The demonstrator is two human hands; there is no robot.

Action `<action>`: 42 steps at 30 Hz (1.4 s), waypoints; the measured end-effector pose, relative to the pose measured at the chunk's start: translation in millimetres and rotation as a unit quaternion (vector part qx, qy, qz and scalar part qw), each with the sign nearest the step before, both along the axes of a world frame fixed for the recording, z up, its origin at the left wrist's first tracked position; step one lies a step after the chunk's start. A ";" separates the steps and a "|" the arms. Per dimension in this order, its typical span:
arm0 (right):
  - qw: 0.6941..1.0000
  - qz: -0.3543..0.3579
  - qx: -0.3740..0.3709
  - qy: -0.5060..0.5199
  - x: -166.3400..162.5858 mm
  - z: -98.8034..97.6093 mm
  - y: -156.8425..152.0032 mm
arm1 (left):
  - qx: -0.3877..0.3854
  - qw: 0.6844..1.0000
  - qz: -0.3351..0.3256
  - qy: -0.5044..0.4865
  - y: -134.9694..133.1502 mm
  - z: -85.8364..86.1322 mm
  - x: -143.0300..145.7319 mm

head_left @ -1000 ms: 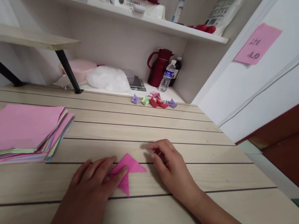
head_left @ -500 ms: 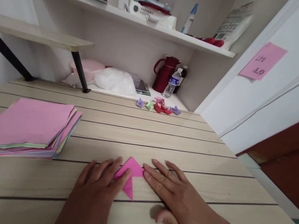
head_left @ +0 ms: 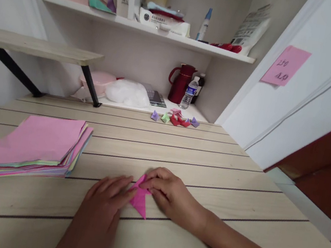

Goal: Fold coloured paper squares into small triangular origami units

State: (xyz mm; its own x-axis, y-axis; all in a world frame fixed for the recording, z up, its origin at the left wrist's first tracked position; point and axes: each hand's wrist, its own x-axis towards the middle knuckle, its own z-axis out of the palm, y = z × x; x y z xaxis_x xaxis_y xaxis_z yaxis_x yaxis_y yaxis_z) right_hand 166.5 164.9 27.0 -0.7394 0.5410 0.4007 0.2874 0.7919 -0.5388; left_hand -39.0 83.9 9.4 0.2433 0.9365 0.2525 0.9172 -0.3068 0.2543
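A small bright-pink folded origami paper (head_left: 139,204) lies on the slatted wooden table in front of me, one pointed flap aimed toward me. My left hand (head_left: 107,199) holds its left edge, the thumb pressing on the paper and the fingers bent beside it. At the upper right of the sheet, my right hand (head_left: 169,193) pinches a part of the paper between thumb and fingers, hiding that corner.
On the left lies a stack of coloured paper sheets (head_left: 41,136). Several small folded paper pieces (head_left: 174,120) line the table's far edge. Behind stand a dark red jug (head_left: 181,85) and a water bottle (head_left: 189,93). A raised wooden shelf (head_left: 38,46) overhangs the left back.
My right hand has gone from lying flat with spread fingers at the paper's right tip to pinching the paper's upper right. My left hand still holds the left edge.
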 end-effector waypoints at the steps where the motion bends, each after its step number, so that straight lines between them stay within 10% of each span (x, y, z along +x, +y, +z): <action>1: 1.000 0.004 -0.002 -0.004 1.0 -1.2 0.7 | 0.020 1.000 0.005 -0.008 -0.8 -0.6 -4.0; 9: 0.999 0.009 -0.040 -0.004 8.0 2.0 -1.9 | 0.143 0.988 -0.013 -0.050 -24.4 8.7 -15.0; 19: 0.997 0.019 -0.078 -0.016 11.0 5.9 -0.7 | 0.105 0.993 -0.023 0.051 -14.5 -14.6 -12.0; 36: 0.996 -0.050 -0.055 -0.047 -5.1 0.3 1.4 | 0.190 0.975 -0.057 0.102 -19.0 -9.5 -10.1; 42: 0.996 -0.041 -0.069 -0.028 -5.0 0.5 2.6 | 0.148 0.975 0.025 0.162 -16.0 -2.9 0.7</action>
State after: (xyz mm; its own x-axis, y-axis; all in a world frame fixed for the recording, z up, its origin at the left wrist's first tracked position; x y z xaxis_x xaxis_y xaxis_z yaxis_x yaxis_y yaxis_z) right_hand 161.5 167.5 27.5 -0.7094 0.6478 0.2777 0.3817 0.6843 -0.6213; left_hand -38.3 67.9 6.4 0.3107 0.8470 0.4313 0.9505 -0.2748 -0.1450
